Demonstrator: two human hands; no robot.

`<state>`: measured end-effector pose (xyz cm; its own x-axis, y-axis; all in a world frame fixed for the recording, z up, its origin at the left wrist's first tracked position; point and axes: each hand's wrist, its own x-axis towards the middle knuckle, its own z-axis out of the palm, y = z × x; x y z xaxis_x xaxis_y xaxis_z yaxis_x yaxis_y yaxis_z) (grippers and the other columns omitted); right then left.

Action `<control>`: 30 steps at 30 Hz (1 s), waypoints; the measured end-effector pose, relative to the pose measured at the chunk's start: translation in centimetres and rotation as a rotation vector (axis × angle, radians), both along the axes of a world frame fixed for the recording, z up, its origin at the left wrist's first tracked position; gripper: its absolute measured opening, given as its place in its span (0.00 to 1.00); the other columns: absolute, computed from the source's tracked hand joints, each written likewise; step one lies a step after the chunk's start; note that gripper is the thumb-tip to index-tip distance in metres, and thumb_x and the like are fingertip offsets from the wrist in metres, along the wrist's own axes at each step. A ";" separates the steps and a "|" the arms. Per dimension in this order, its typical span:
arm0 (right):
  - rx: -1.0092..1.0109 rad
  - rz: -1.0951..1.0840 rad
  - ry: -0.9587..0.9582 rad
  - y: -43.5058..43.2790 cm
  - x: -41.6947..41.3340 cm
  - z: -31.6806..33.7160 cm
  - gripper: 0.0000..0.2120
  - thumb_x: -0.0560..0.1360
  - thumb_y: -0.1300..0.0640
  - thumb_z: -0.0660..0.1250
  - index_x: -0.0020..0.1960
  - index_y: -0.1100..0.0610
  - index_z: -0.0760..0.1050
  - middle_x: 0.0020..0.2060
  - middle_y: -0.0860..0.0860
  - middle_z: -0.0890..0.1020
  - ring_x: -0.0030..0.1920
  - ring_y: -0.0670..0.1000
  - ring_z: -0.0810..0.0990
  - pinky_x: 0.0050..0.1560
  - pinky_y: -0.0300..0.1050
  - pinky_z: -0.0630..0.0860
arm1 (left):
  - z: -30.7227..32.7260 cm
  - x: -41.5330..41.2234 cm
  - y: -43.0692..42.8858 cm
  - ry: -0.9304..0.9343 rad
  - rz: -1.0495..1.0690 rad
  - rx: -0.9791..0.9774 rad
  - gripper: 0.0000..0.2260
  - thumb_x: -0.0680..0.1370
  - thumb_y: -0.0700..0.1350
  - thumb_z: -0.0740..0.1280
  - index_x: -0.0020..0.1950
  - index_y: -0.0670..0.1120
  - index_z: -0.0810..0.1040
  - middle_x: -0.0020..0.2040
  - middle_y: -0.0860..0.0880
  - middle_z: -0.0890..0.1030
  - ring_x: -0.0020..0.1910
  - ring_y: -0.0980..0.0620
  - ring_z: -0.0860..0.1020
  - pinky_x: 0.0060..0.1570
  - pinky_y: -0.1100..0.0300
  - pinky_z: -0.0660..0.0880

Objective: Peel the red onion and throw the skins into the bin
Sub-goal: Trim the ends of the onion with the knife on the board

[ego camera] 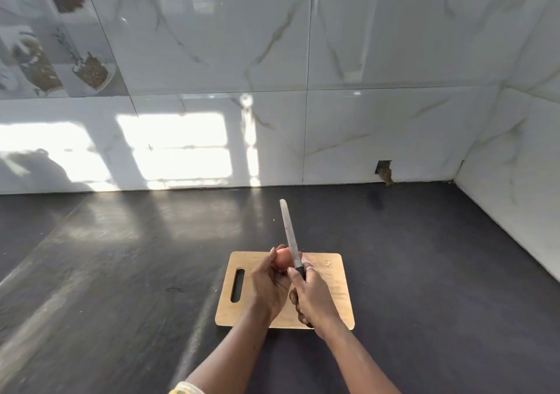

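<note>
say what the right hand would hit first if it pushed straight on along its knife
Probably the red onion held in the left hand, just beside the knife in the right hand; depth is unclear.

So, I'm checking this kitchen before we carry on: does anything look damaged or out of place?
Yes: a small square hole is cut in the wall tile just above the counter, with brownish debris hanging below it.
</note>
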<state>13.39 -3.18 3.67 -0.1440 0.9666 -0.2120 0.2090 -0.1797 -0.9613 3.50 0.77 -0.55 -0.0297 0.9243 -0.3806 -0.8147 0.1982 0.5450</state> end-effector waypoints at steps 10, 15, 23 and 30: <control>-0.018 0.012 -0.056 -0.4 0.0 -0.2 0.03 0.82 0.51 0.55 0.52 0.49 0.62 0.26 0.49 0.68 0.21 0.44 0.64 0.19 0.37 0.60 | -0.2 0.3 0.5 -0.019 0.024 -0.042 0.22 0.79 0.50 0.59 0.62 0.32 0.71 0.57 0.35 0.75 0.57 0.40 0.75 0.64 0.49 0.70; -0.068 0.003 -0.086 -1.5 0.2 -1.4 0.11 0.81 0.48 0.56 0.50 0.56 0.66 0.26 0.49 0.69 0.20 0.44 0.64 0.19 0.37 0.59 | -0.7 0.1 1.4 -0.115 0.113 -0.056 0.23 0.79 0.48 0.60 0.63 0.29 0.68 0.60 0.33 0.73 0.64 0.38 0.72 0.69 0.47 0.64; -0.059 -0.038 -0.095 -2.3 0.9 -2.4 0.04 0.81 0.52 0.56 0.53 0.51 0.67 0.28 0.50 0.69 0.19 0.44 0.64 0.18 0.36 0.58 | 0.7 1.7 1.1 -0.192 0.156 -0.037 0.17 0.80 0.48 0.58 0.49 0.32 0.71 0.47 0.39 0.75 0.51 0.41 0.76 0.62 0.48 0.72; -0.090 -0.048 -0.124 -3.4 1.9 -2.7 0.03 0.81 0.52 0.56 0.52 0.50 0.67 0.29 0.51 0.70 0.18 0.43 0.64 0.19 0.37 0.58 | 2.3 2.9 1.3 -0.239 0.156 -0.036 0.16 0.80 0.47 0.58 0.53 0.33 0.70 0.45 0.37 0.76 0.45 0.42 0.80 0.63 0.47 0.70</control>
<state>15.25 -6.57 0.98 -0.0656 0.9480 -0.3114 0.3145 -0.2765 -0.9081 6.35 2.12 1.71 -0.0755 0.9014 -0.4263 -0.9414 0.0765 0.3285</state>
